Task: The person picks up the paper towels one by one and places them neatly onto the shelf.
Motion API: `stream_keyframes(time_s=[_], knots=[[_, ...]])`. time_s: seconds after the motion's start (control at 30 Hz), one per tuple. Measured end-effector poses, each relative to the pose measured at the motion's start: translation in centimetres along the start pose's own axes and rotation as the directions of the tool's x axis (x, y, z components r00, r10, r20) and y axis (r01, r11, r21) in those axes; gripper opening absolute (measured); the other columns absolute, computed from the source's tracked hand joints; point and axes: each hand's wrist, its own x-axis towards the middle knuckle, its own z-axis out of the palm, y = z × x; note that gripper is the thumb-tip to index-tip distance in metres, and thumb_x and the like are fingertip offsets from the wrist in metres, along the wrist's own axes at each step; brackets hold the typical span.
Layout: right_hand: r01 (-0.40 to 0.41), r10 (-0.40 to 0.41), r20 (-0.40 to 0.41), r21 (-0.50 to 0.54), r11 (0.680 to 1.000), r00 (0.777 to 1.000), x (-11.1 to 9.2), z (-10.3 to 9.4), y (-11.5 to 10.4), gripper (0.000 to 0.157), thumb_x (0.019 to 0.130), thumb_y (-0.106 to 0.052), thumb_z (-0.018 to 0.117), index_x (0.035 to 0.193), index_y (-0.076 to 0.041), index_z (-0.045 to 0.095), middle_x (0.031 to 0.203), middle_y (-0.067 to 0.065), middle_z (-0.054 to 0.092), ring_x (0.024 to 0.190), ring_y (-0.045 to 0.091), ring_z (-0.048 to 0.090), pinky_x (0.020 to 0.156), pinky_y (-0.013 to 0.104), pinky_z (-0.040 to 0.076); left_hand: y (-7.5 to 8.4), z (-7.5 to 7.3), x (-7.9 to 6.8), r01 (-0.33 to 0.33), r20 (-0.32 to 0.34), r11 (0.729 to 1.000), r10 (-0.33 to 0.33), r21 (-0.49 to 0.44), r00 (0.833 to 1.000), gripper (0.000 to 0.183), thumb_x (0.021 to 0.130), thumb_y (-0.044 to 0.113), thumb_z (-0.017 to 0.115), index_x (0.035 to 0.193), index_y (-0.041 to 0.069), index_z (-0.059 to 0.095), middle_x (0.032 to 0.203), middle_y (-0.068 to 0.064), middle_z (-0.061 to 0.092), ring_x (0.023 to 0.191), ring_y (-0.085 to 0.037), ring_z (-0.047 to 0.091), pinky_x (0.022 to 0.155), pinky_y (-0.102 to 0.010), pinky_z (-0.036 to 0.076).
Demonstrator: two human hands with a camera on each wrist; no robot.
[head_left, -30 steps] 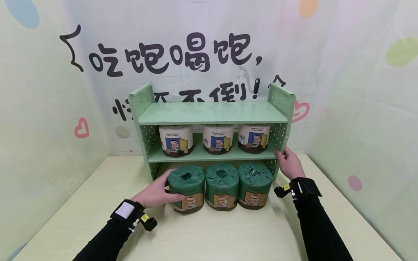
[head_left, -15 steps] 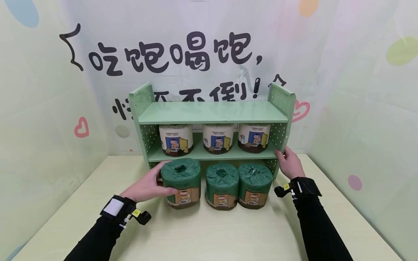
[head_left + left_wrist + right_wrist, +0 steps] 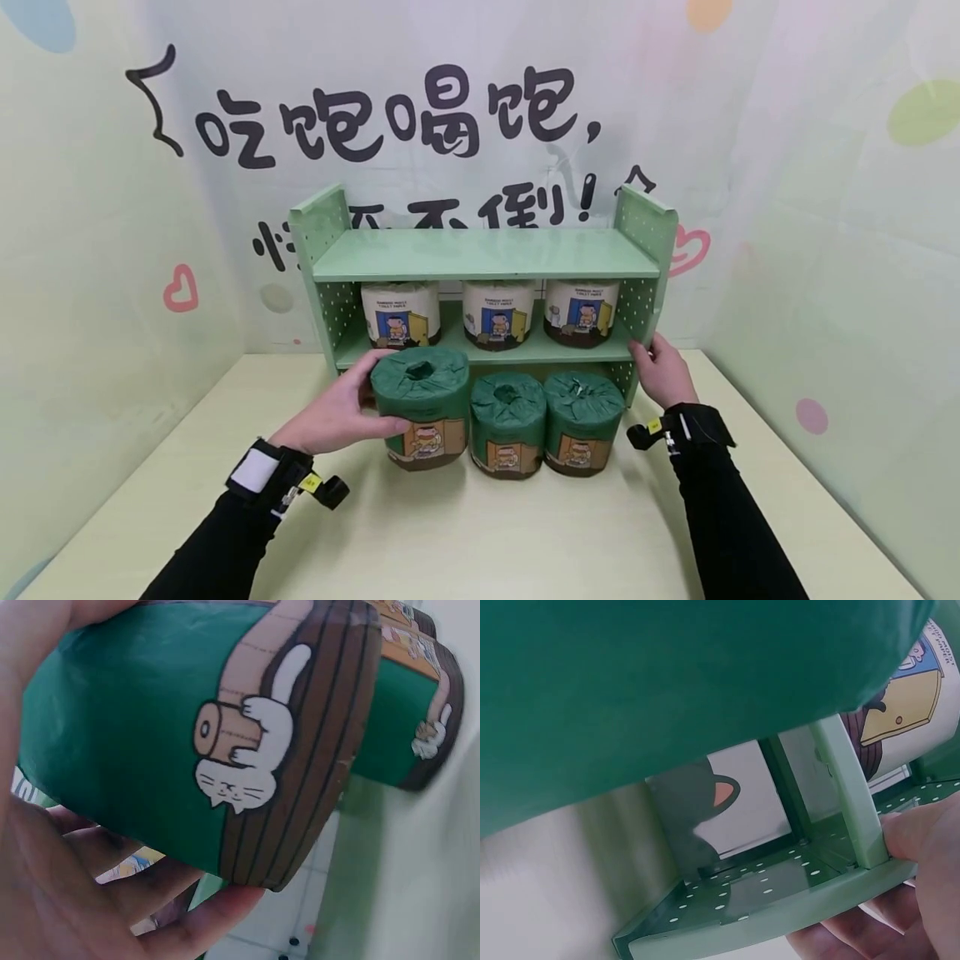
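My left hand point(image 3: 337, 414) holds the leftmost green-wrapped toilet roll point(image 3: 420, 400) from its left side, thumb across the front and fingers behind. That roll is raised a little, with a shadow on the table below it. In the left wrist view, the fingers curl round the roll point(image 3: 127, 735) under its printed cat. Two more green toilet rolls point(image 3: 508, 425) stand side by side to its right. With my right hand point(image 3: 666, 375) I grip the right side panel of the mint-green shelf point(image 3: 483, 254); the right wrist view shows the thumb point(image 3: 907, 832) against the panel.
Several white toilet rolls point(image 3: 498, 315) stand in a row on the shelf's middle board. The top board point(image 3: 483, 250) has raised side panels. Behind the pale table point(image 3: 487, 542) hangs a printed cloth backdrop point(image 3: 465, 42), with cloth walls on both sides.
My left hand has lifted the left green roll off the table, first shifting it left and then back toward the right. The right hand has stayed on the shelf's side panel.
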Motion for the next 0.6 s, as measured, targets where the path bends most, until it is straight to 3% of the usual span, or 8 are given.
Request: stream_keyframes(time_s=[0.2,0.3,0.6], knots=[[-0.013,0.013,-0.008,-0.003,1.0,1.0,0.0,0.1,0.1,0.047,0.109,-0.032,0.04,0.145,-0.002,0.042,0.135,0.027,0.05,0.119,0.041,0.048,0.095,0.061,0.042,1.6,0.5,1.1,-0.021,0.004,0.999,0.02,0.048,1.0,0.085,0.08,0.023,0.084,0.148,0.024,0.033,0.134,-0.006,0.049,0.114,-0.02,0.052,0.092,-0.049,0.047],[-0.013,0.012,-0.012,-0.005,1.0,1.0,-0.1,0.0,0.2,0.046,0.109,-0.032,0.04,0.145,-0.002,0.043,0.135,0.027,0.05,0.119,0.041,0.048,0.095,0.06,0.043,2.5,0.3,1.5,-0.036,0.004,0.998,0.035,0.055,0.999,0.085,0.08,0.023,0.084,0.148,0.022,0.033,0.132,-0.007,0.05,0.113,-0.021,0.053,0.091,-0.048,0.049],[-0.012,0.012,-0.019,0.01,1.0,1.0,0.0,0.3,0.3,0.045,0.109,-0.03,0.042,0.145,-0.003,0.043,0.134,0.027,0.051,0.118,0.041,0.049,0.094,0.06,0.043,4.1,-1.4,1.4,-0.087,-0.055,0.993,0.083,-0.082,0.995,0.075,0.087,0.007,0.074,0.148,0.016,0.03,0.131,-0.012,0.049,0.115,-0.026,0.052,0.09,-0.038,0.052]])
